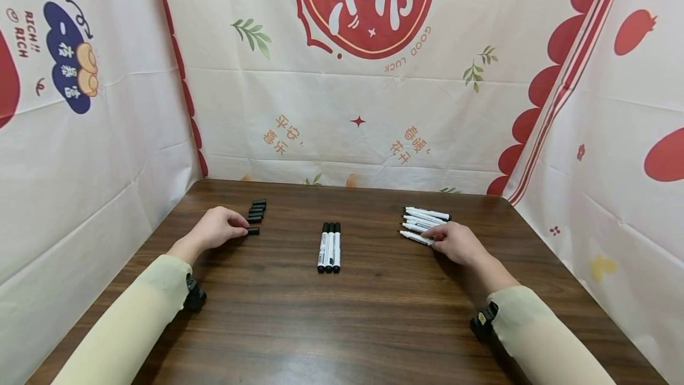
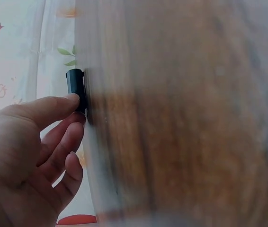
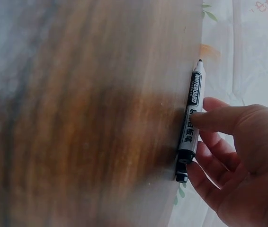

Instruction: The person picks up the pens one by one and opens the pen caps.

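Observation:
My left hand is at the left of the table, thumb and fingertips pinching a black marker cap close to the tabletop. Just beyond it, several more black caps lie in a column. On the right side, my right hand grips an uncapped whiteboard marker by its white barrel, thumb on the printed label and fingers behind. Its bare tip points left in the head view. Several other uncapped white markers lie side by side just past that hand.
Between the hands, three capped whiteboard markers lie side by side, black caps toward the back. The brown wooden table is bordered by printed white cloth at the back and both sides. Each forearm wears a small black wrist camera.

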`<state>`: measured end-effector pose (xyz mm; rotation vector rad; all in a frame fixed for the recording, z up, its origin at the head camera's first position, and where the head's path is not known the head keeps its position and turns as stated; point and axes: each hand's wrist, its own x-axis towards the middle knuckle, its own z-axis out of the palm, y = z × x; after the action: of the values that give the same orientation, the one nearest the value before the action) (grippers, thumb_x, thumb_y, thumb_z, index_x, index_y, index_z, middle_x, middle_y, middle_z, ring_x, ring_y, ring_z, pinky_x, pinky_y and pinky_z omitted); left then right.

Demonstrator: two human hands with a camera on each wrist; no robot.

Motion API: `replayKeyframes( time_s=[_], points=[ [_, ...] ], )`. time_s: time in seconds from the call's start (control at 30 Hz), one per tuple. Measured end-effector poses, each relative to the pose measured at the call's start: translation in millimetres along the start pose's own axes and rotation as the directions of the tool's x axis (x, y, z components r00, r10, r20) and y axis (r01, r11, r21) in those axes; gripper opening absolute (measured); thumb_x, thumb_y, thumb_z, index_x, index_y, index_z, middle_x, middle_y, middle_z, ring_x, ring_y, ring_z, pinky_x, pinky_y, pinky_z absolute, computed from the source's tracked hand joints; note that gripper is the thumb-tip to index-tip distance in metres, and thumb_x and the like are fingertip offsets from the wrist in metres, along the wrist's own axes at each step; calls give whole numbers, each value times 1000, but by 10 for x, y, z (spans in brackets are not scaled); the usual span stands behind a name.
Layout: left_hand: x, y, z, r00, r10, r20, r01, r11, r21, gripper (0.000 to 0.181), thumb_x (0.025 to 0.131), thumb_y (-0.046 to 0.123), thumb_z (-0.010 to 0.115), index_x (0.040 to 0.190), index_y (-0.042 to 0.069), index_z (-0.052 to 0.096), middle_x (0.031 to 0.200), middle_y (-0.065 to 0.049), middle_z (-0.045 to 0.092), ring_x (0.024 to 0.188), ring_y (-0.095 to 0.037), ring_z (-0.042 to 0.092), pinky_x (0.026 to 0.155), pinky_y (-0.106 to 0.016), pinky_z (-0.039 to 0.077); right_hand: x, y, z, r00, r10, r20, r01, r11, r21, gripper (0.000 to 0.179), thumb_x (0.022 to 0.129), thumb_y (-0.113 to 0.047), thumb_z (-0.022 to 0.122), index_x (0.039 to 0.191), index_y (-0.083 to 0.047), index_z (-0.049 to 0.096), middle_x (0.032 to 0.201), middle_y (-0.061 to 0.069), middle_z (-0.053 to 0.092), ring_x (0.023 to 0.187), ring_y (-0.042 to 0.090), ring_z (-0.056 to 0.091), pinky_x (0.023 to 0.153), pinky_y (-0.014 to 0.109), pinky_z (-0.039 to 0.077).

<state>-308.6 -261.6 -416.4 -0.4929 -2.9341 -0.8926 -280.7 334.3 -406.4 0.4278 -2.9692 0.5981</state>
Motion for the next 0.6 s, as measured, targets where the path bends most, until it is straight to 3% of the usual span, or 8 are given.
replayKeyframes(
  time_s=[0.6],
  points=[
    [125,-51,40,999,-3,-44,3,1000,-2,15,102,16,79,110,5,85,106,-10,83,105,-29,74,97,-52,58,33,33,-29,999,37,6,-37,999,3,27,97,-6,75,123,-12,84,89,4,68,78,17,55,73,35,45]
  ],
)
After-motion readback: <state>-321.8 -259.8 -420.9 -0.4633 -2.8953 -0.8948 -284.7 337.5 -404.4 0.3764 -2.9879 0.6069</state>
